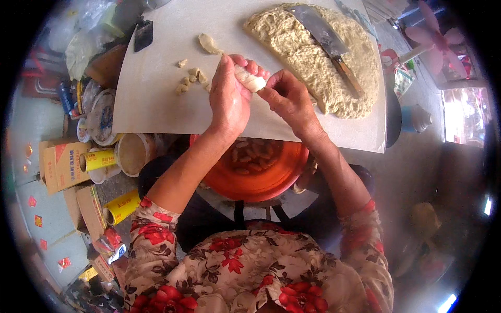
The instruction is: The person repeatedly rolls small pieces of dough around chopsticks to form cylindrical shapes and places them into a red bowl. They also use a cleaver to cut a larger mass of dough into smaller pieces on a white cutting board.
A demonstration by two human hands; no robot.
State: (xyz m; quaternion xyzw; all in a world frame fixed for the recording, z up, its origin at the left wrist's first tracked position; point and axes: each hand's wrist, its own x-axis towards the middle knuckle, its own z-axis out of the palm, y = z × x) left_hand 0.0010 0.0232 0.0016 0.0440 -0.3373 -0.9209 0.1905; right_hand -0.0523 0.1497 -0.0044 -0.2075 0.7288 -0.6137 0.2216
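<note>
My left hand [233, 98] is closed around a small pale roll of dough [250, 79], palm turned up. At the roll's right end, the fingertips of my right hand [287, 98] are pinched together, touching or almost touching it; whether they grip anything is not clear. Behind my left hand lies a curved strip of dough [209, 44], with several small dough lumps [193, 77] to the left. A large slab of rough dough [287, 43] covers the board's right side, and a cleaver [321, 30] with a wooden handle rests on it.
The white board [164, 105] ends just before my forearms. Below its edge stands an orange basin [250, 184] holding several small pale pieces. A dark phone-like object [143, 36] lies at the board's left. Tubs, a cardboard box [64, 166] and yellow rolls [123, 206] crowd the left; a pink fan [438, 39] stands right.
</note>
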